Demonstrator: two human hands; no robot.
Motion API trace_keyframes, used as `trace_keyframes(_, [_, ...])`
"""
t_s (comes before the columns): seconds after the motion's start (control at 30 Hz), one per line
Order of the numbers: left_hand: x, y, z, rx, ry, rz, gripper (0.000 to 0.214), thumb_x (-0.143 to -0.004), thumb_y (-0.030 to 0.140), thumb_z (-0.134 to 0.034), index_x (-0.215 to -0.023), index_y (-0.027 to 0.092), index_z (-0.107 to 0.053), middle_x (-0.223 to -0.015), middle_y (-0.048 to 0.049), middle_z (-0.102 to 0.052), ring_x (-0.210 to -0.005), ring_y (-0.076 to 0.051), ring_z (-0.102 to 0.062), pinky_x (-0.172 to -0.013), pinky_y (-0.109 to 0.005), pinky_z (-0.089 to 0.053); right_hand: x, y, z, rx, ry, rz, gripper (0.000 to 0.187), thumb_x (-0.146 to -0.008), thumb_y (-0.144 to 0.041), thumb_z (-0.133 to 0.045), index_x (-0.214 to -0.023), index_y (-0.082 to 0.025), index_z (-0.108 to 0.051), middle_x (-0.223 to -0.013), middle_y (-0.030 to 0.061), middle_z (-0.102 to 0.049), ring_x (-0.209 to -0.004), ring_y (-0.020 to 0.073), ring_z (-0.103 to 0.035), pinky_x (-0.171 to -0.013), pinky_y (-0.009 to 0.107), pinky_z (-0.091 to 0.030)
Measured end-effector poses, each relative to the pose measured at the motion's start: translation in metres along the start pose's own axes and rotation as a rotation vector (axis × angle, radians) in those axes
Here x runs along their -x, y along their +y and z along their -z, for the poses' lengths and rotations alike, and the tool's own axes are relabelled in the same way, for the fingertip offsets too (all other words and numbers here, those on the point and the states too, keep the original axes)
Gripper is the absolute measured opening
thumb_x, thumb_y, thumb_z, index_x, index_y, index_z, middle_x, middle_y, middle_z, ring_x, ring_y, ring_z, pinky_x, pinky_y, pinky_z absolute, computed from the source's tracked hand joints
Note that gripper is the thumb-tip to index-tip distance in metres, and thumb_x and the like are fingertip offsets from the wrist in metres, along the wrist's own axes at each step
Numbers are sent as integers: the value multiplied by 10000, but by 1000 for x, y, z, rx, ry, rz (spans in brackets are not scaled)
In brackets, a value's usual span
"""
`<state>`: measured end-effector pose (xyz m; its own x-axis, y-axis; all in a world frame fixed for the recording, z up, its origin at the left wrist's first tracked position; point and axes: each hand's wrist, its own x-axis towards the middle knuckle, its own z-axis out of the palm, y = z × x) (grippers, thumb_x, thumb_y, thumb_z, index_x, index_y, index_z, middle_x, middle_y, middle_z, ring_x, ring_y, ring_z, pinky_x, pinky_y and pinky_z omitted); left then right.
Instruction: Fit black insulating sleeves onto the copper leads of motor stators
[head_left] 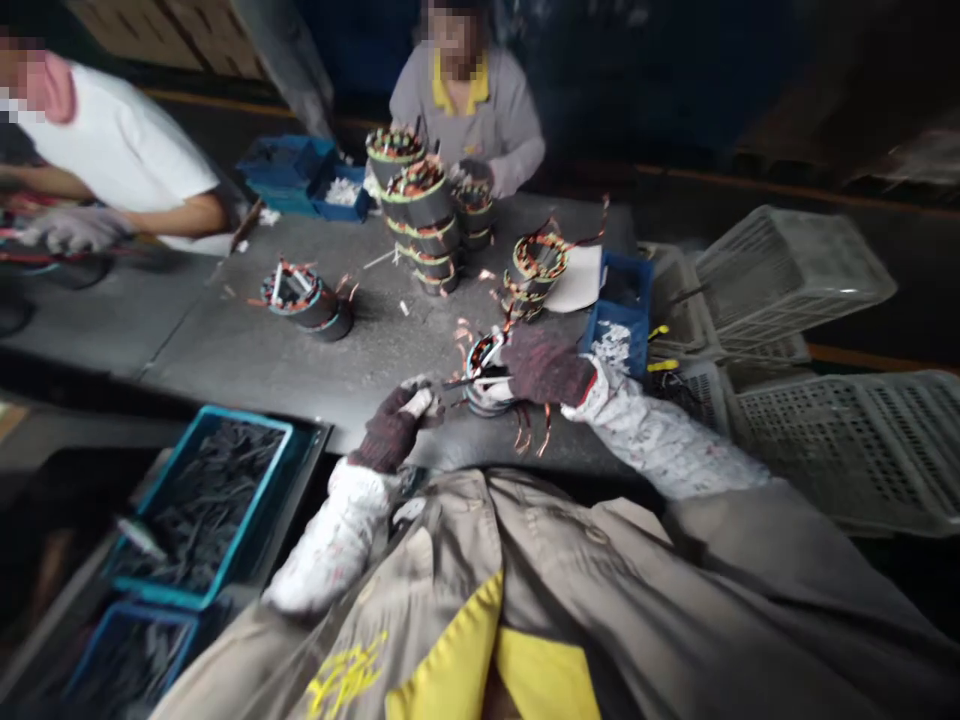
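A motor stator (487,400), a dark ring with copper windings and loose wire ends, sits near the table edge before me. My right hand (547,365), in a dark red knit glove, is at its right side with fingers closed around a thin pale stick (492,380) that crosses the stator. My left hand (401,420), gloved alike, is left of the stator. Its thumb and fingers pinch a thin dark strip (454,384) pointing toward the stator. Motion blur hides the exact contact between the strip and the windings.
More stators stand on the grey table (225,340): a stack (424,230), one at left (307,300), one at right (536,265). Blue bins (619,340) and pale crates (847,440) lie right. A tray of dark strips (210,490) is left. Two co-workers (472,110) are opposite and left.
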<state>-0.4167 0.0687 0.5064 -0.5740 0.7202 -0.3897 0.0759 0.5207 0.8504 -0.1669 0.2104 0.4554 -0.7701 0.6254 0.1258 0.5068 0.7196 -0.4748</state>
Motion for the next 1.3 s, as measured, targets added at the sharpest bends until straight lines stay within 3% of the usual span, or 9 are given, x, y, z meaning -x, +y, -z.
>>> trace_keyframes(0.1, [-21, -8, -2, -34, 5, 14, 446, -755, 377, -1054, -1116, 222, -842, -1095, -54, -920, -1017, -245, -903, -952, -350, -783, -11, -12, 2, 116, -260, 72, 605, -1122, -630, -971, -1349, -70, -978, -1368, 290, -912, -1335, 452, -842, -1112, 493, -619])
trace_keyframes(0.17, [-31, -14, -3, -69, -12, 32, 453, -783, 366, -1051, -1157, 213, -846, -1092, -64, -925, -996, -263, -903, -915, -376, -789, -14, -18, -4, 171, -353, 98, 644, -1186, -623, -876, -1516, -73, -937, -1533, 304, -865, -1461, 475, -804, -1187, 517, -612])
trace_keyframes(0.3, [-42, -23, -1, -140, -48, 28, 442, -799, 404, -1089, -1077, 218, -800, -904, -32, -861, -836, -227, -830, -787, -341, -743, -8, -16, -22, 129, -269, 88, 662, -1225, -592, -840, -1606, -53, -887, -1596, 337, -830, -1513, 471, -768, -1283, 541, -570])
trace_keyframes(0.43, [-48, -30, 2, -146, -47, 39, 515, -837, 509, -1130, -1028, 231, -741, -849, -19, -809, -853, -237, -840, -818, -368, -752, -4, -9, -29, 84, -208, 84, 616, -1200, -575, -902, -1515, -46, -907, -1548, 347, -844, -1462, 467, -773, -1223, 532, -574])
trace_keyframes(0.57, [-54, -31, 2, -176, -13, 67, 495, -878, 499, -1137, -1078, 223, -777, -810, 3, -782, -846, -230, -852, -850, -362, -766, -5, -11, -26, 25, -221, 42, 621, -1193, -547, -929, -1517, -18, -893, -1610, 365, -818, -1528, 482, -751, -1278, 563, -566])
trace_keyframes(0.77, [-63, -24, 4, -195, -95, 15, 364, -994, 414, -1074, -1130, 185, -827, -891, -26, -848, -819, -205, -843, -844, -342, -768, -6, -15, -23, 35, -250, 30, 679, -1198, -506, -941, -1629, 9, -845, -1688, 382, -774, -1601, 504, -725, -1332, 593, -538])
trace_keyframes(0.9, [-74, -23, 9, -227, -134, -26, 260, -1018, 313, -1029, -1130, 168, -844, -857, -28, -828, -763, -192, -811, -809, -328, -744, -5, -16, -24, 59, -235, 6, 697, -1232, -558, -913, -1500, 82, -851, -1637, 417, -786, -1609, 463, -722, -1285, 513, -499])
trace_keyframes(1.1, [-90, -23, 4, -330, -199, -81, 237, -1033, 289, -1020, -1170, 153, -883, -908, -47, -841, -801, -205, -826, -785, -310, -736, -5, -16, -24, 20, -240, -22, 772, -1207, -578, -951, -1529, 113, -836, -1688, 432, -753, -1626, 483, -709, -1293, 521, -483])
trace_keyframes(1.3, [-92, -15, 10, -317, -205, -79, 362, -1000, 361, -1088, -1175, 134, -867, -961, -65, -840, -843, -233, -858, -861, -392, -780, -5, -17, -24, 0, -238, -31, 733, -1216, -538, -933, -1511, 126, -837, -1693, 428, -752, -1626, 473, -695, -1276, 534, -475])
